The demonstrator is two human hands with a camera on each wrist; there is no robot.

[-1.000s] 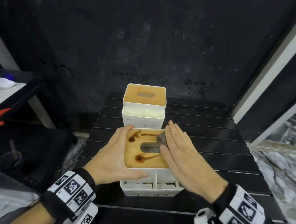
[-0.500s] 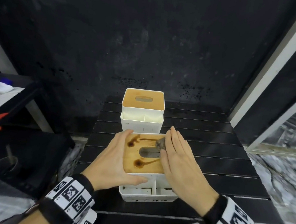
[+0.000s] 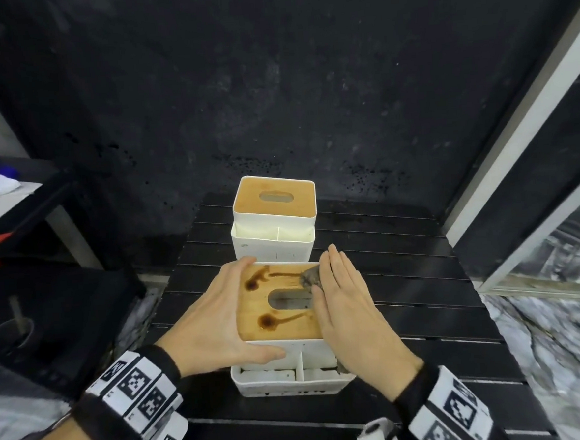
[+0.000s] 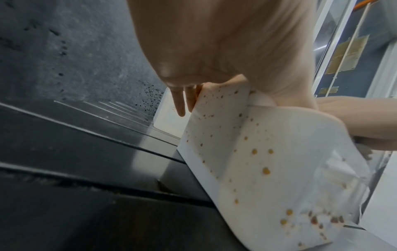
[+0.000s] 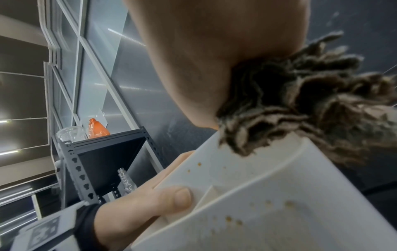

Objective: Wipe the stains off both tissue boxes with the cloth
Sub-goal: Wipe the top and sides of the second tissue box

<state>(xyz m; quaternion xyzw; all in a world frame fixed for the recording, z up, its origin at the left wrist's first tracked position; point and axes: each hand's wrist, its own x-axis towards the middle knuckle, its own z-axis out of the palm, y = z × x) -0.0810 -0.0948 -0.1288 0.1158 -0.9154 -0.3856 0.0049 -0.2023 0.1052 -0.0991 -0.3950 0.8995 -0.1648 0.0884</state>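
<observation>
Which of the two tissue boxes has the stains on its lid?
The near box, held between both hands. Its wooden lid carries dark brown blotches and streaks; the far box behind it has a clean lid.

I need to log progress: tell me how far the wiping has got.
Done: nothing that shows. The near tissue box has dark streaks on its wooden lid and brown spots on its white sides.
In hand: the left hand steadies it; the right hand presses the cloth flat at the lid's right edge.
Left: those stains, then the far tissue box.
</observation>
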